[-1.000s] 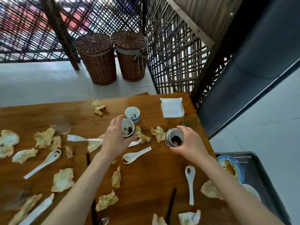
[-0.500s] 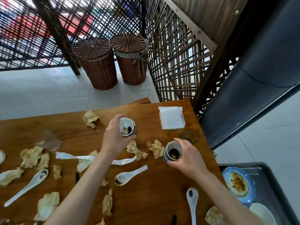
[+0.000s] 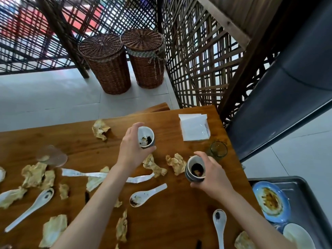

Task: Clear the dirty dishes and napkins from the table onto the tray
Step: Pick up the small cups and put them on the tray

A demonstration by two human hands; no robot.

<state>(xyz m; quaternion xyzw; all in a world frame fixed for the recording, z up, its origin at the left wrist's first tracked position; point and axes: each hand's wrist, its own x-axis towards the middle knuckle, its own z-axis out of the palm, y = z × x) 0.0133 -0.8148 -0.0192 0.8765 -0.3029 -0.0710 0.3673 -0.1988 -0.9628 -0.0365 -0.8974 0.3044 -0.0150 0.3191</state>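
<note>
My left hand [image 3: 132,151] grips a small dirty cup [image 3: 145,137] above the wooden table [image 3: 170,221]; it looks like one cup nested in another. My right hand [image 3: 212,174] holds a stack of small cups [image 3: 195,170] with dark residue, near the table's right side. Crumpled stained napkins [image 3: 176,163] and white ceramic spoons [image 3: 147,194] lie scattered over the table. A dark grey tray [image 3: 305,191] at the lower right carries a blue dirty plate [image 3: 271,201] and a white dish [image 3: 298,236].
A stack of clean white napkins [image 3: 195,126] and a small green glass [image 3: 218,149] sit near the table's far right corner. A clear upturned glass [image 3: 51,156] lies at left. Two wicker baskets [image 3: 107,62] stand on the floor beyond, by lattice screens.
My left hand moved its cup over the cup that stood at the back of the table; that cup no longer stands there alone. The right hand kept its cups. The view shifted up.
</note>
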